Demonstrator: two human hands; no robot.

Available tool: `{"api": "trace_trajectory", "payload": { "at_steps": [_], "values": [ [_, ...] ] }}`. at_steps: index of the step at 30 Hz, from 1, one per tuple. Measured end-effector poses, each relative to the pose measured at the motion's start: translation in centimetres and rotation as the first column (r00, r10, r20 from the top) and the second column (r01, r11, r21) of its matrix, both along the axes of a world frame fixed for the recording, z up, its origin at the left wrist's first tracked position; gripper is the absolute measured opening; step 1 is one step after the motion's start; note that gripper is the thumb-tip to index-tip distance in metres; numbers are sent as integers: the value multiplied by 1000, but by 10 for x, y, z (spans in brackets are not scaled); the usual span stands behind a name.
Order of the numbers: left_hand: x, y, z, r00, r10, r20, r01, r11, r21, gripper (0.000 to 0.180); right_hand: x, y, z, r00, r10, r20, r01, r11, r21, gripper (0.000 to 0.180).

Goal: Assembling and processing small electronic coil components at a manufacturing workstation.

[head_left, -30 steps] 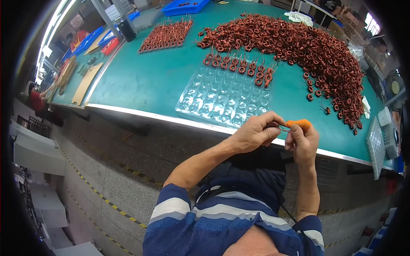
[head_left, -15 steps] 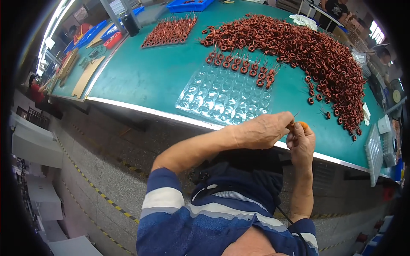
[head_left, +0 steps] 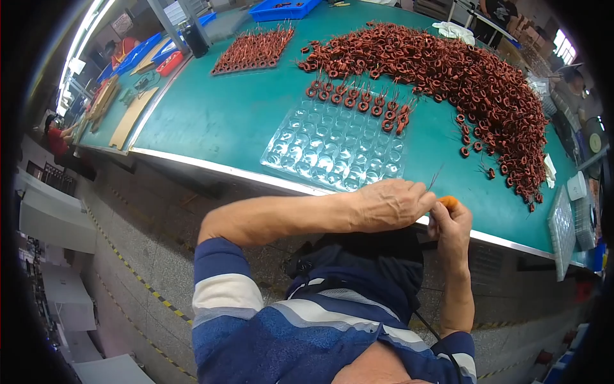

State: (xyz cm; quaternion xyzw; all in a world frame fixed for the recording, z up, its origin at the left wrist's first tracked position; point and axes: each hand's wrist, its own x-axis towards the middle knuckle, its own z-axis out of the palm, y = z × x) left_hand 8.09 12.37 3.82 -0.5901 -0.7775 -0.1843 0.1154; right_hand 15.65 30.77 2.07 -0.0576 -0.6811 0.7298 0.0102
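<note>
My left hand (head_left: 395,206) and my right hand (head_left: 453,227) meet fingertip to fingertip at the table's front edge. Both are closed in a pinch. Thin wire leads (head_left: 436,178) stick up from between them, like those on the copper-red ring coils on the table; the coil's body is hidden by my fingers. An orange cover (head_left: 449,203) shows on a finger of my right hand. Just beyond my left hand lies a clear plastic tray (head_left: 300,144) with round pockets. Ring coils (head_left: 350,101) with upright leads fill its far edge and part of the right side.
A large heap of ring coils (head_left: 441,64) curves across the back and right of the green table (head_left: 211,121). Another tray full of coils (head_left: 254,50) stands at the far left, near a blue bin (head_left: 284,9). Stacked clear trays (head_left: 561,224) lean at the right edge.
My hands have drawn slightly toward me, and my left elbow has swung outward to the left. The wire leads now stand out more above my fingers. The tray's coils look unchanged.
</note>
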Motion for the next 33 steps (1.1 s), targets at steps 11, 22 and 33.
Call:
{"api": "trace_trajectory", "payload": {
  "at_steps": [11,22,33],
  "values": [
    [27,14,-14,185,-497,848,-304,791,531,25,4,-12,38,990,-135,-38,135,991,-1,16],
    [17,2,-28,196,-494,847,-504,691,519,25,-17,-23,11,984,49,-173,-49,999,1,41],
    [26,-6,-48,412,-282,866,-570,662,487,22,-23,-51,14,973,-20,-231,49,992,119,21]
  ]
}}
